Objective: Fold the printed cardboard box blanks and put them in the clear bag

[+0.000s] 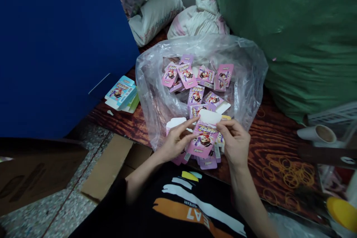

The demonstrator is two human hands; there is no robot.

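A flat pink carton blank (203, 138) lies between the person's two hands, printed face up, showing a cartoon child under a pink and purple label. It is still unfolded, and a plain white flap (210, 116) rises from its far end. The blank is at the near edge of a clear plastic bag (245, 81), above the bag's opening.

The left hand (177, 140) is half closed, with its fingers reaching across the blank's left side and the forefinger stretched along the printed face. The right hand (235, 143) curls in from the other side, its fingers bent over the blank's right edge. Together the hands grip the card, wrists low and bare forearms angled in from a black printed T-shirt (178, 200).

Inside the bag lies a loose heap of matching pink blanks (195, 85). Left of the bag, a small stack of blue printed blanks (121, 92) rests on the wood-grain worktop (275, 134), beside a dark blue panel (64, 52). Right of the bag are scattered rubber bands (290, 174) and a white roll (316, 134). Behind the bag sits a white sack (198, 18), with a green sack (295, 37) to its right.
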